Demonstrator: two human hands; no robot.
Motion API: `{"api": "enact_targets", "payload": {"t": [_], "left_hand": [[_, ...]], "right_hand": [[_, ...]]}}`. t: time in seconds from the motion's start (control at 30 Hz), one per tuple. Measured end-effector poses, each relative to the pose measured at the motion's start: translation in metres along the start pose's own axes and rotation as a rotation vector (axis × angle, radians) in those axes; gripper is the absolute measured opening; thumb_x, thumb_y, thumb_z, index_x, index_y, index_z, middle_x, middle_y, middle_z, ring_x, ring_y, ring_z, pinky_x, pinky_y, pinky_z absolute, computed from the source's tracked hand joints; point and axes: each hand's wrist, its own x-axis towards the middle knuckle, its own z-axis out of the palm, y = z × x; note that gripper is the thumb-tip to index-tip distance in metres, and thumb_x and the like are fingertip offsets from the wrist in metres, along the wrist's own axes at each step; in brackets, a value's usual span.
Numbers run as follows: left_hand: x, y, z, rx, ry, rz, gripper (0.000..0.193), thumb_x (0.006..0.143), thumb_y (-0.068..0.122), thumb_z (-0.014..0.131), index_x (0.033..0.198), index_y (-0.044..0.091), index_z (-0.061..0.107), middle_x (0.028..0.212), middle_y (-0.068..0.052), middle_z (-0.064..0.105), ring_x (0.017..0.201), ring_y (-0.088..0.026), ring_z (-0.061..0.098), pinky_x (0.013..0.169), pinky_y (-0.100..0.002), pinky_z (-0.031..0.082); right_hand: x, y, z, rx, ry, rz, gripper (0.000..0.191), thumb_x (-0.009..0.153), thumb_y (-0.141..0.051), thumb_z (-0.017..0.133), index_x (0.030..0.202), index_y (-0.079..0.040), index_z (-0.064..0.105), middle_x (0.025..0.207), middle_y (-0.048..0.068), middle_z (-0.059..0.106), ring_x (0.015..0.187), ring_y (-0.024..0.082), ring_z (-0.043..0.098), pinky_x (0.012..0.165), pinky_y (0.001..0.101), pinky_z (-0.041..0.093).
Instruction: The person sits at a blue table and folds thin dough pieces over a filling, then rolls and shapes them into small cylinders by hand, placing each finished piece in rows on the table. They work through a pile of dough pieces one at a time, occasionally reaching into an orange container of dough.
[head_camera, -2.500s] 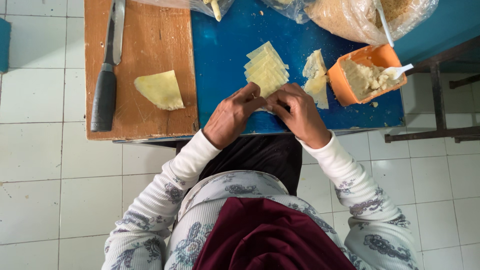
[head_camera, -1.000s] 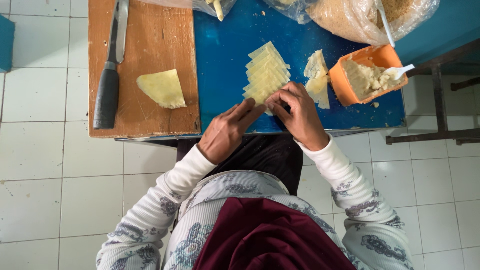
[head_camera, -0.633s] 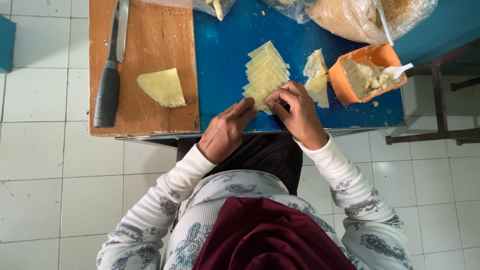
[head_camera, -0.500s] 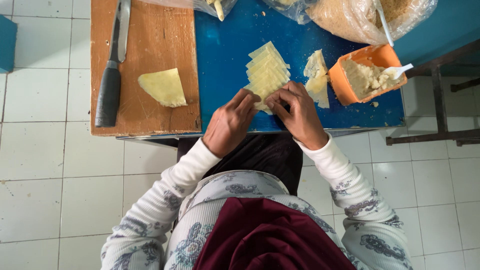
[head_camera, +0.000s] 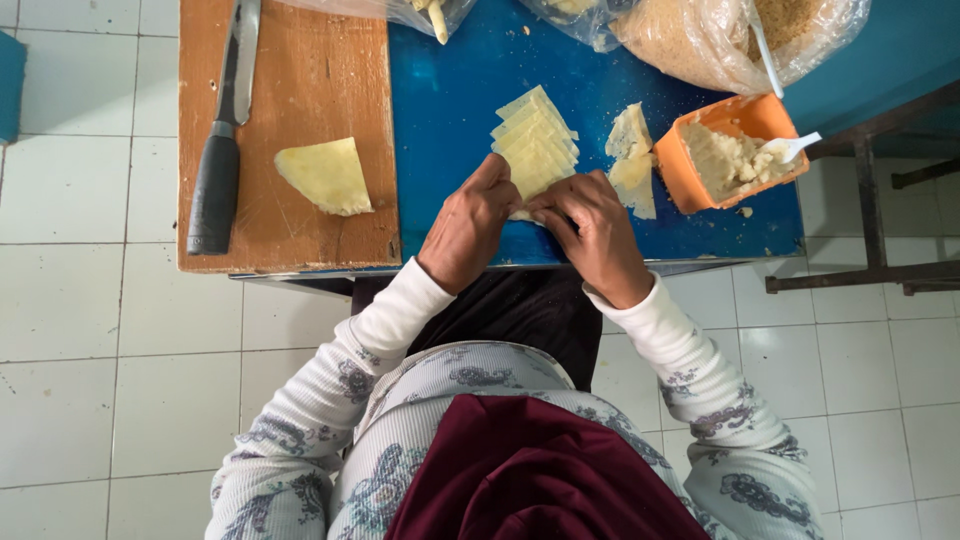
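Observation:
My left hand and my right hand meet at the near edge of the blue table, fingertips pinched together on a small pale yellow piece of dough that is mostly hidden under the fingers. Just beyond the hands lies a fanned stack of pale yellow dough sheets. To its right lie torn pale dough pieces. An orange tub of pale mash with a white spoon stands to the right of them.
A wooden cutting board at left carries a black-handled knife and a yellow dough wedge. Clear plastic bags with crumbs lie at the far edge. White tiled floor surrounds the table; a metal frame stands right.
My left hand dropped back towards the table edge, then moved forward again to meet the right hand. Both hands now pinch the small piece just under the stack.

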Motion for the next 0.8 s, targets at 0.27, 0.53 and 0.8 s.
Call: {"api": "enact_targets", "payload": {"t": [0.27, 0.53, 0.8], "left_hand": [[-0.010, 0.008, -0.005, 0.169, -0.047, 0.116, 0.023, 0.088, 0.000, 0.065, 0.111, 0.005, 0.069, 0.106, -0.010, 0.053, 0.093, -0.026, 0.065, 0.072, -0.039, 0.055], [-0.014, 0.010, -0.002, 0.329, -0.042, 0.196, 0.031, 0.087, 0.001, 0.064, 0.118, 0.002, 0.067, 0.113, -0.011, 0.052, 0.103, -0.027, 0.062, 0.074, -0.038, 0.055], [-0.027, 0.016, -0.017, 0.165, -0.061, 0.047, 0.019, 0.093, -0.004, 0.063, 0.109, 0.004, 0.064, 0.116, -0.008, 0.059, 0.104, -0.027, 0.061, 0.085, -0.040, 0.052]], "right_hand": [[0.000, 0.007, -0.002, 0.038, -0.052, 0.055, 0.010, 0.091, -0.008, 0.078, 0.100, -0.005, 0.073, 0.099, 0.007, 0.071, 0.092, 0.027, 0.062, 0.084, 0.0394, 0.049], [0.000, 0.005, 0.001, 0.034, -0.034, 0.069, 0.009, 0.094, -0.010, 0.077, 0.099, -0.004, 0.072, 0.097, 0.007, 0.069, 0.091, 0.026, 0.061, 0.083, 0.0390, 0.049], [-0.001, -0.002, 0.002, -0.082, 0.008, -0.030, 0.009, 0.094, -0.012, 0.077, 0.102, -0.007, 0.076, 0.098, 0.005, 0.064, 0.096, 0.023, 0.057, 0.086, 0.0388, 0.042]]}}
